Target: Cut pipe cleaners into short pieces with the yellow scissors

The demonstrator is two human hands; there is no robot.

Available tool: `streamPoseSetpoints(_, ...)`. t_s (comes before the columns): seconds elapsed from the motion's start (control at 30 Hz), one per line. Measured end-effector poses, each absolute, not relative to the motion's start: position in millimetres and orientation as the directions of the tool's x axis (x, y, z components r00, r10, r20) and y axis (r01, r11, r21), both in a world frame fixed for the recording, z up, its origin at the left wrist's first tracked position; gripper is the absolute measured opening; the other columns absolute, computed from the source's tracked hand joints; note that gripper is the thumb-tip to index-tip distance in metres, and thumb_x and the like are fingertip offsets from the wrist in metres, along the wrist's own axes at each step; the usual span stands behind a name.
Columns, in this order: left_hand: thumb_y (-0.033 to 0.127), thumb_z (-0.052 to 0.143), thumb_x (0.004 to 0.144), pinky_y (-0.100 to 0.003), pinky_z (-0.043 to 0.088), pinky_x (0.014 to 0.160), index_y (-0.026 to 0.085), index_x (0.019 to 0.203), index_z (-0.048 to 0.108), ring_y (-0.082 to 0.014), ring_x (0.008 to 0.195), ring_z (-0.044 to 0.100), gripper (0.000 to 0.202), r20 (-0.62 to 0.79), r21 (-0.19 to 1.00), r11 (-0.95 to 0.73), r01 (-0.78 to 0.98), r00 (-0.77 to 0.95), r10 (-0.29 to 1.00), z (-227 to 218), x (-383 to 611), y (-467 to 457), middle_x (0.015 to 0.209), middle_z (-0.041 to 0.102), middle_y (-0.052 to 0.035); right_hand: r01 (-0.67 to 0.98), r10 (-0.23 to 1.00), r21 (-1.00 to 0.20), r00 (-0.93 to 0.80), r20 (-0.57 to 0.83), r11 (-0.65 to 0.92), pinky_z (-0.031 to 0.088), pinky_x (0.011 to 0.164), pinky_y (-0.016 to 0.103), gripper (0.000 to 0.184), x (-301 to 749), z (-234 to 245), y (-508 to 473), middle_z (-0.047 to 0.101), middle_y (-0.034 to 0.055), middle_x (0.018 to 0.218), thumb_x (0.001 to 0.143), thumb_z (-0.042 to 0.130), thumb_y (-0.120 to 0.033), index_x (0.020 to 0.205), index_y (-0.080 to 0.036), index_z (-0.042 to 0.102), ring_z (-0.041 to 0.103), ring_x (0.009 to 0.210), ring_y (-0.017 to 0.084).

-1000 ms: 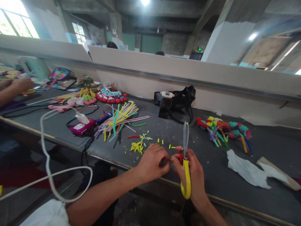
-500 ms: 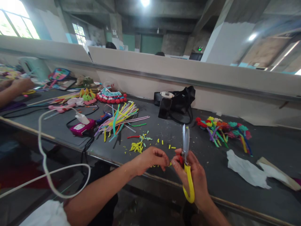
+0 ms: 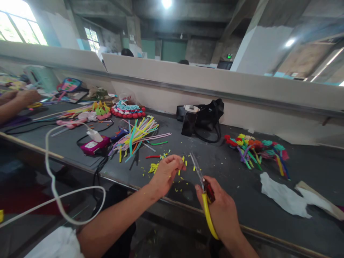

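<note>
My right hand (image 3: 222, 208) is wrapped round a pair of scissors (image 3: 206, 208) with yellow and red on the handles. Their blades point up and to the left over the table, nearly together. My left hand (image 3: 166, 175) has its fingertips pinched together just above the table. Whatever is between them is too small to make out. Under and beside that hand lie short yellow cut pieces (image 3: 153, 168), some piled and some scattered. A red fuzzy stem (image 3: 152, 156) lies behind the pile, near pale green bits.
A bundle of coloured fuzzy stems (image 3: 137, 138) lies left of centre, beside a magenta power box (image 3: 95, 146) with a white cable (image 3: 51, 175). Behind stand a dark phone (image 3: 189, 123) and a black bag (image 3: 212, 114). Fuzzy flowers (image 3: 252, 143) and white paper (image 3: 282, 193) lie right. A co-worker's hand (image 3: 28, 97) shows far left.
My left hand has moved up and left, away from my right hand, to the yellow pieces. The scissors have tilted left and come lower in my right hand.
</note>
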State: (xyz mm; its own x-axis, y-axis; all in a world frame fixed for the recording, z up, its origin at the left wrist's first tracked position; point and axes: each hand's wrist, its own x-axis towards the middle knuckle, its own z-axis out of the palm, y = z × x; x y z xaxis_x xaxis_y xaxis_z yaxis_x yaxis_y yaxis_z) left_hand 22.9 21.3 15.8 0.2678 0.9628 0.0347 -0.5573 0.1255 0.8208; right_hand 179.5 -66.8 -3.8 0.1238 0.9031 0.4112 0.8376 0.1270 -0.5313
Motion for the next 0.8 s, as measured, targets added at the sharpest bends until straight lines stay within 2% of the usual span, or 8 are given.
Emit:
streamPoseSetpoints(0.1,0.019,0.067,0.066,-0.025,0.042,0.072,0.016,0.062,0.059,-0.0104,0.065,0.053,0.009,0.051,0.797,0.067,-0.600,0.177,0.983,15.4,24.5,22.6,0.060,0.052,0.0040,0.886,0.912,-0.451,0.090,0.400,0.110,0.046,0.063,0.026,0.023,177.1,-11.1,-67.4,0.069,0.0013,0.084,0.090,0.050,-0.039,0.105,-0.024,0.059,0.065,0.071,0.017)
streamPoseSetpoints(0.37,0.021,0.068,0.069,-0.022,0.039,0.067,0.016,0.067,0.061,-0.0086,0.065,0.050,0.009,0.026,0.776,0.082,-0.626,0.161,0.987,13.6,32.4,11.8,0.065,0.056,0.0031,0.924,0.913,-0.364,0.045,0.406,0.117,0.045,0.060,0.025,0.023,172.3,-16.2,-67.6,0.070,0.0010,0.077,0.091,0.046,-0.037,0.103,-0.023,0.060,0.067,0.068,0.018)
streamPoseSetpoints(0.8,0.023,0.069,0.066,-0.022,0.039,0.066,0.016,0.064,0.059,-0.0094,0.064,0.048,0.012,0.000,0.797,0.093,-0.597,0.155,0.988,17.7,34.8,9.1,0.064,0.054,0.0027,0.917,0.915,-0.359,-0.015,0.403,0.173,0.043,0.057,0.024,0.025,173.0,-23.8,-68.7,0.069,0.0011,0.071,0.094,0.042,-0.034,0.106,-0.020,0.059,0.066,0.060,0.017)
